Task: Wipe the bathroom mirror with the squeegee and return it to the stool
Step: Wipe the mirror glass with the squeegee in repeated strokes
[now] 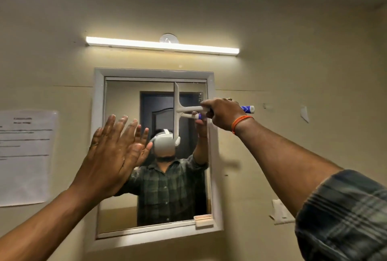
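We see the squeegee (pixel 177 112) held by the right hand (pixel 223 113) against the upper right part of the mirror (pixel 125 101). Its white blade stands upright on the glass, and the handle runs sideways to the right into the fist, with the blue-and-white end of the handle protruding past the far side of the hand. The right hand's fingers are curled fully round the handle. An orange band (pixel 240 122) circles that wrist, and the arm reaches up and forward from the lower right, with a plaid sleeve (pixel 343 214) rolled back near the elbow.

The left hand (pixel 114 147) is raised flat, fingers straight and close together, palm toward the left half of the mirror. It holds nothing. We cannot tell whether the palm touches the glass or hovers just in front of it.

The blade's top end lies just below the upper edge of the white frame (pixel 154 73), and the frame's right side is just beside the gripping hand. Bare glass extends below the blade down to the lower frame edge. A small pale block (pixel 203 219) sits at the frame's lower right corner. A lit tube light (pixel 162 45) is mounted above the frame, and a paper sheet (pixel 25 156) hangs on the wall to the left.
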